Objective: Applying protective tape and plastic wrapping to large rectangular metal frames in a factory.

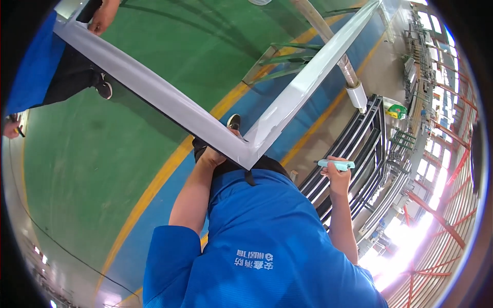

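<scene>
A large white frame [154, 92], apparently covered in glossy film, stretches out before me, with one corner close to my waist. My left hand [214, 156] grips the frame near that corner; its palm is under the bar and some fingertips show on the inner side. Out to the right, my right hand [338, 178] is closed around a pale teal utility knife [336, 165], held apart from the frame. Whether its blade is out is too small to tell.
At the left end of the frame stands a co-worker in blue [33, 66], one hand [104, 18] by the frame, the other holding a small yellow-black tool. Dark metal frames [372, 138] lie to the right. A film roll [355, 92] and green stand [287, 59] are beyond.
</scene>
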Available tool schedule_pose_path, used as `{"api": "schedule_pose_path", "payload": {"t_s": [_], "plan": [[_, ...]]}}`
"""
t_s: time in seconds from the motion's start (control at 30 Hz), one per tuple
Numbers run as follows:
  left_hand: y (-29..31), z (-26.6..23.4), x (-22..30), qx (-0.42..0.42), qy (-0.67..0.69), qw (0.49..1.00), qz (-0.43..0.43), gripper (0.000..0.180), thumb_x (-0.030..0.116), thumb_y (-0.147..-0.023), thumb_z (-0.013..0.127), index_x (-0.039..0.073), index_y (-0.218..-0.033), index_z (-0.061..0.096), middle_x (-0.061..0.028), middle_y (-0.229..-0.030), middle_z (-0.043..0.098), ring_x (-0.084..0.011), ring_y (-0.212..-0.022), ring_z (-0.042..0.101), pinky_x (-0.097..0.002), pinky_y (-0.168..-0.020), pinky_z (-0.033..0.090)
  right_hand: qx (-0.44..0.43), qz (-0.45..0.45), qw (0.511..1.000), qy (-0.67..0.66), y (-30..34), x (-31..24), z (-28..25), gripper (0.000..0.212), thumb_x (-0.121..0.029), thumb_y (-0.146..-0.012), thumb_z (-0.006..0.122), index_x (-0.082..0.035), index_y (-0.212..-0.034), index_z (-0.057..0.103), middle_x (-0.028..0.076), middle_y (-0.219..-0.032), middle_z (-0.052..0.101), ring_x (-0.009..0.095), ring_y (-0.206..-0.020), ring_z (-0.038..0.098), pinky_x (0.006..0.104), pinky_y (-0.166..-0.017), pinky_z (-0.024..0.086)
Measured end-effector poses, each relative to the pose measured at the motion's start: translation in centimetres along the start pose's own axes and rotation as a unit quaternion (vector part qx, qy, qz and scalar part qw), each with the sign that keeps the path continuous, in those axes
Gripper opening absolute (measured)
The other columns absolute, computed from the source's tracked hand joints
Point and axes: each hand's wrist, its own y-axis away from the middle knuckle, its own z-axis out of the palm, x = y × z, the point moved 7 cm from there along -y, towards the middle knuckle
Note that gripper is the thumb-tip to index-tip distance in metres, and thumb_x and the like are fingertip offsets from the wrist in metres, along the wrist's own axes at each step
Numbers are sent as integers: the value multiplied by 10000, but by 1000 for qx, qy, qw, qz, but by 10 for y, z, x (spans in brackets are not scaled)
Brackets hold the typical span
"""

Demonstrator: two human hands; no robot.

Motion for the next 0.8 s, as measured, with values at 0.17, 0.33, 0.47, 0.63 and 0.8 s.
{"api": "schedule_pose_path", "payload": {"t_s": [0.17,0.33,0.47,0.63,0.8], "plan": [[31,-30,-7,71,109,990,56,245,25,-900,627,15,-1144,632,-105,-1136,646,-224,-1057,608,-371,-959,477,-31,-13,999,-13,-2,-8,15,254,-105,-927,653,23,-1132,573,97,-870,645,130,-704,634,279,-637,575],[64,30,57,150,-293,940,87,257,-57,-868,559,-44,-1103,663,-87,-1059,694,-197,-1051,614,-332,-949,459,-46,-10,998,-36,-3,-2,20,271,-98,-924,657,19,-1153,567,109,-902,660,137,-718,641,282,-655,578],[68,33,61,128,-319,935,89,305,-91,-862,518,-36,-1127,660,-89,-1104,692,-204,-1072,617,-331,-966,456,-73,-9,997,-26,-2,-7,34,270,-103,-928,648,30,-1148,565,106,-882,661,132,-709,637,267,-658,566],[68,35,57,112,-345,930,56,328,-85,-858,508,-20,-1141,661,-95,-1111,697,-206,-1088,616,-329,-966,460,-75,-36,996,-35,-6,-17,33,301,-154,-937,653,29,-1159,561,98,-887,650,127,-720,629,264,-657,551],[67,12,35,130,-354,926,22,314,-46,-864,518,-3,-1139,665,-104,-1119,702,-227,-1046,640,-327,-946,478,-74,-51,994,-63,-8,-27,37,305,-154,-940,651,35,-1160,556,114,-916,655,125,-727,632,269,-672,568]]}}
